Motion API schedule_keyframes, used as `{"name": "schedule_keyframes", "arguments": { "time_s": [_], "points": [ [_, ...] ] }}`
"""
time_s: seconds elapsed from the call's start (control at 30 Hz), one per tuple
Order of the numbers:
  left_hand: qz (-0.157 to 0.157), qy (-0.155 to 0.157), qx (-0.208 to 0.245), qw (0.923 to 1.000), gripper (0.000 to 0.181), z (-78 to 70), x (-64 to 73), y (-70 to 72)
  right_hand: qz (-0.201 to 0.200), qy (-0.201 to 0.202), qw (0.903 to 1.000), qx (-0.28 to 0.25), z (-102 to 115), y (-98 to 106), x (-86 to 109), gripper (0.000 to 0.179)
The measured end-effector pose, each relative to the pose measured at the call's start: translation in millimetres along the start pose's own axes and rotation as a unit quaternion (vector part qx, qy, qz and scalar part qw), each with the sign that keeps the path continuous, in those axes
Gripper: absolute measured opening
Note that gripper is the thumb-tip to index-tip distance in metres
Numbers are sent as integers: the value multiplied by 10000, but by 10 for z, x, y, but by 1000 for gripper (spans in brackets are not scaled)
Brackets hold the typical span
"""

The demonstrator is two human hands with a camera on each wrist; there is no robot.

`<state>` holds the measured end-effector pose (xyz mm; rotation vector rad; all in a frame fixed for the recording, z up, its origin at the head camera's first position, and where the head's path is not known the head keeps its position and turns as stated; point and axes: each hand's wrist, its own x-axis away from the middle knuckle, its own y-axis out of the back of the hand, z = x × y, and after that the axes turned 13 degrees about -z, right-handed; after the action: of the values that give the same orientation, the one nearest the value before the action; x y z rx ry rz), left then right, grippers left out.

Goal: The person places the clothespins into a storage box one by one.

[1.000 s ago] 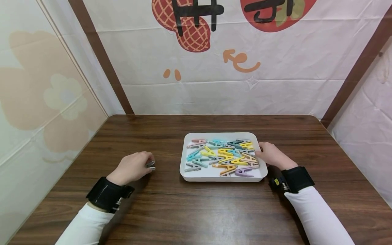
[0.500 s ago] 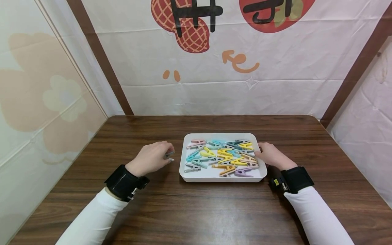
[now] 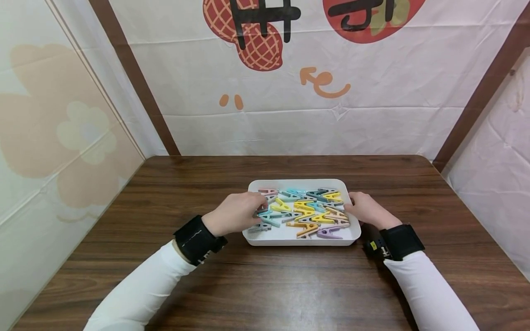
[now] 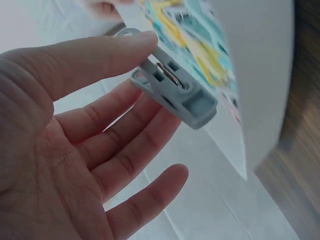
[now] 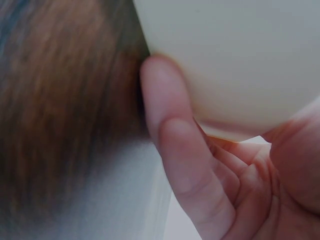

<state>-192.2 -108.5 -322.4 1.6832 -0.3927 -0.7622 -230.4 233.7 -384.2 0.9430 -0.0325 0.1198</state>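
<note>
My left hand (image 3: 237,212) is over the left end of a white tray (image 3: 285,242). It pinches a grey clothespin (image 4: 197,106) with a metal spring between thumb and fingers; the little finger stands apart in the left wrist view. Several clothespins in yellow, turquoise, grey, pink and orange lie spread in the tray, among them a purple clothespin (image 3: 329,232) near the front right. My right hand (image 3: 367,210) grips the tray's right side, its thumb at the rim. In the right wrist view, its fingers (image 5: 182,155) curl against the tray's outer wall.
The tray rests on a dark brown wooden table (image 3: 265,285). Behind the table hangs a white printed cloth (image 3: 290,128), and another cloth (image 3: 62,138) with a flower print stands at the left.
My left hand has moved right, from the bare table at the left to over the tray's left end, carrying the grey clothespin. The right hand has stayed on the tray's side.
</note>
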Motion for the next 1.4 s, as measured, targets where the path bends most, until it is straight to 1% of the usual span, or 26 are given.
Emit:
{"name": "schedule_keyframes", "arguments": {
  "time_s": [0.17,0.33,0.43,0.53,0.73,0.9,1.03,1.23,1.4],
  "points": [
    [431,-223,92,9988,24,-129,-109,-103,7,-41,10000,2,4,-6,-20,51],
    [906,-372,288,9948,24,-209,-175,-183,38,-105,9999,-21,-5,-21,-23,52],
    [1086,-439,364,9924,20,-219,-198,-208,54,-98,9999,-29,-10,-28,-21,52],
    [1185,-492,434,9908,16,-205,-216,-231,63,-112,9999,-36,-7,-22,-23,52],
    [1414,-431,598,9872,14,-172,-253,-254,64,-129,9999,-53,13,-13,-48,52],
    [1512,-381,571,9861,12,-157,-260,-257,58,-43,10000,-54,39,-22,-56,52],
    [1469,-409,456,9873,14,-143,-241,-281,54,30,10000,-52,64,-32,-54,52],
    [1422,-378,324,9886,15,-138,-227,-295,105,23,9999,-46,90,-18,-49,52],
    [1393,-292,400,9890,14,-136,-219,-269,84,-9,10000,4,81,-10,-29,52]
  ]
}}
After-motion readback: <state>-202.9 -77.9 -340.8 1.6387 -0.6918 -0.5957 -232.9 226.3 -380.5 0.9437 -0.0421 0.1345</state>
